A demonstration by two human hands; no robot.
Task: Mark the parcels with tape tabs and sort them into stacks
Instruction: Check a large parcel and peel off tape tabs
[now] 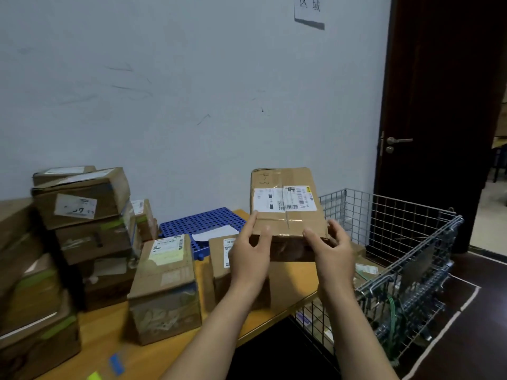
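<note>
Parcel (284,215): brown cardboard box, held up in the air over the right end of the wooden table (109,333), clear of the surface, top face tilted toward the camera. Two white shipping labels (285,199) sit side by side on that face; clear tape runs across them. Faint handwriting near the upper left corner, not legible.

Left hand (248,259): grips the parcel's near left corner, thumb on the top face, fingers curled at the front edge. Right hand (334,255): grips the near right corner, thumb on the front edge, fingers wrapped round the side.

Directly below and behind the hands: a labelled box (219,259) on the table, partly hidden by the left forearm. Just left of it, a taller box (164,283) with a label on top.

Further left: a stack of boxes (87,215) against the wall, several bearing green tape tabs (111,223). A second stack (33,311) at the frame's left edge, blurred.

Near table edge: one blue tab (116,362) and one yellow-green tab (94,376), lying loose.

Back of table: blue perforated panel (203,220) with a white sheet (214,233) on it.

Right of table: wire basket (397,215), contents unclear. Beyond it, a dark door (439,105). Paper sign (310,9) high on the wall.
</note>
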